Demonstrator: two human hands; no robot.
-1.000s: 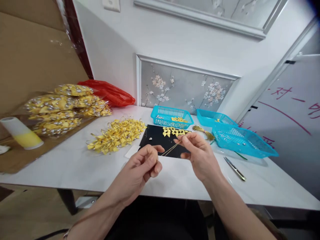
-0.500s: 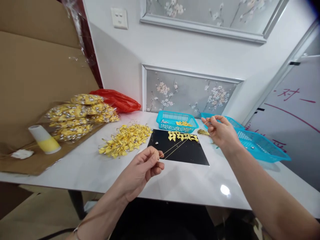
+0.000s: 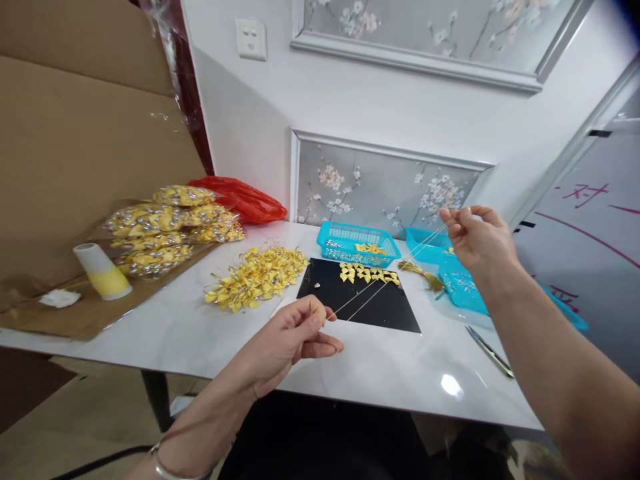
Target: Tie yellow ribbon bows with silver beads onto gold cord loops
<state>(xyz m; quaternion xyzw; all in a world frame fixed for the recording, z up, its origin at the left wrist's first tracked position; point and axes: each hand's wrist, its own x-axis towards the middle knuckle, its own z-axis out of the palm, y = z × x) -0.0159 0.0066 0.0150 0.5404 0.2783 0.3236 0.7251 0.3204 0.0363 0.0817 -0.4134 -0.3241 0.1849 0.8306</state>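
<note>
Thin yellowish cord (image 3: pixel 367 302) runs slantwise above the black mat (image 3: pixel 395 315), between my two hands. My left hand (image 3: pixel 303 330), low in front of the mat, pinches one end between thumb and forefinger, its other fingers loosely bent. Raised at the right, my right hand (image 3: pixel 480 237) closes its fingertips on the cord's other part. Along the mat's far edge lie several yellow folded ribbon pieces (image 3: pixel 370 273). A small silvery bead (image 3: pixel 317 285) rests near the mat's left side. Left of it is a heap of yellow ribbon ornaments (image 3: pixel 257 277).
Behind the mat stands a blue basket (image 3: pixel 330 233) with ribbon pieces and silvery bits. Further blue baskets (image 3: pixel 457 287), a bundle of cords (image 3: pixel 425 275) and a pointed metal tool (image 3: pixel 489 352) are at right. Filled clear bags (image 3: pixel 155 240) and a cone spool (image 3: pixel 103 272) sit left.
My right hand has moved right and upward, drawing the cord out longer. My left hand keeps its pinch with its lower fingers a little more extended. The view has shifted slightly.
</note>
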